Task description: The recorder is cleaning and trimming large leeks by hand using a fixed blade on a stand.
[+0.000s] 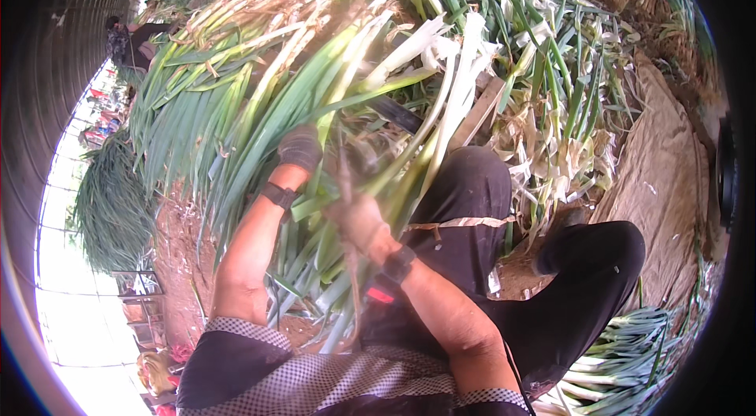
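Observation:
My left hand, in a dark glove, presses among long green leaves of leeks, its fingers curled and their tips hidden. My right hand, gloved and smeared by motion, is closed around a thin brown strand that hangs down toward my lap. The strand's upper part is blurred between my hands. Leeks with thick white stalks slant beside my right hand, their leaves running under it and down between my forearms.
Loose leeks and trimmings pile up ahead and to the right. A brown cloth sheet lies at the right. More leeks are stacked at lower right, and a leafy heap stands at the left. Another person is at far left.

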Available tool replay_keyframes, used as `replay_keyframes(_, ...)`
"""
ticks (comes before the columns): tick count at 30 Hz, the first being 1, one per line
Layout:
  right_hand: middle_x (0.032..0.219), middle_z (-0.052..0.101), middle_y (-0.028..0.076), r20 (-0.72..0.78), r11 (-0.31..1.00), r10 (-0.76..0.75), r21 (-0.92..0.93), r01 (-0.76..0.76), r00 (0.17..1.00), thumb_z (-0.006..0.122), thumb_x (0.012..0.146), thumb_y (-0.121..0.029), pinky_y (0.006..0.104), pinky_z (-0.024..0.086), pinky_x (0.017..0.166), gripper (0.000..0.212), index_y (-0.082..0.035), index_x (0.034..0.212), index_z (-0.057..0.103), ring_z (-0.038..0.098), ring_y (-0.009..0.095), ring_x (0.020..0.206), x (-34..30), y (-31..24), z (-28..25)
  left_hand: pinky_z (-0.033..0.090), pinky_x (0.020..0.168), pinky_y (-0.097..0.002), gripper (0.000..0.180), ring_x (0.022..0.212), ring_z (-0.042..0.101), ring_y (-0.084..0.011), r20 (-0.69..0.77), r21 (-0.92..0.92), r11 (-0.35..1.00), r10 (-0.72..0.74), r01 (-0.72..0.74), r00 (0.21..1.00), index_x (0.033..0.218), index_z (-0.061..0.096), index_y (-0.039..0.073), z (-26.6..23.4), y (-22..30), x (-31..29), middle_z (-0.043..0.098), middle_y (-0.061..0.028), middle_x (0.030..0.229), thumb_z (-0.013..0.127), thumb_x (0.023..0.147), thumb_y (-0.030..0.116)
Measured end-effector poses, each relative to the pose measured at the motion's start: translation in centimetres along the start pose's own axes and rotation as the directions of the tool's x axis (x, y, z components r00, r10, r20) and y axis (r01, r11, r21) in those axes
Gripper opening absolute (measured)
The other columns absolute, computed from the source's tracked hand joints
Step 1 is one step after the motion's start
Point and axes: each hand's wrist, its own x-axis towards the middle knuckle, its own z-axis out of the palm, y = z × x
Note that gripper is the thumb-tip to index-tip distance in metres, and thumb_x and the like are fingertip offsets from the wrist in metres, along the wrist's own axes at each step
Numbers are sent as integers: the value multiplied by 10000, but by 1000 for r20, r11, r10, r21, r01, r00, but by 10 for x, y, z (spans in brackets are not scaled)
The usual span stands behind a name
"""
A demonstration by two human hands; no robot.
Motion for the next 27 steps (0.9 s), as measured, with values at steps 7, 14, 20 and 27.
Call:
replay_keyframes(7, 756, 640, 118, 38, 1000, -8, 14, 7, 999, 744, 717, -162, 336, 487, 623, 331, 65, 935, 643, 603, 211, 654, -12, 1, -4, 493, 784, -462, 320, 875, 620, -401, -100, -285, 956, 48, -75, 994, 993, 630, -26, -22, -2, -34, 622, -296, 896, 604, 735, 163)
replay_keyframes(14, 769, 623, 100, 113, 1000, -15, -8, 16, 993, 765, 730, -172, 332, 475, 679, 353, 55, 965, 631, 592, 213, 716, -24, 7, -6, 477, 814, -322, 296, 892, 613, -169, 81, -894, 443, 0, 72, 997, 1010, 652, -39, -70, 6, -32, 668, -64, 986, 666, 797, 166)
replay_keyframes(20, 778, 619, 94, 114, 999, -49, -4, 50, 992, 765, 735, -158, 329, 471, 682, 348, 49, 979, 628, 584, 204, 717, -10, 13, 3, 491, 833, -286, 198, 901, 619, -187, -366, -844, 281, 324, -458, 873, 1004, 654, 26, -163, 45, -5, 660, -78, 1005, 567, 910, 176)
replay_keyframes(27, 726, 602, 53, 130, 981, -83, 184, 58, 988, 716, 756, -170, 305, 434, 566, 307, 33, 972, 635, 544, 153, 618, -20, -19, -17, 482, 893, -306, 281, 957, 633, -194, -755, -256, 605, 361, -754, 547, 1063, 639, 42, -221, 88, 85, 692, -74, 992, 411, 987, 188)
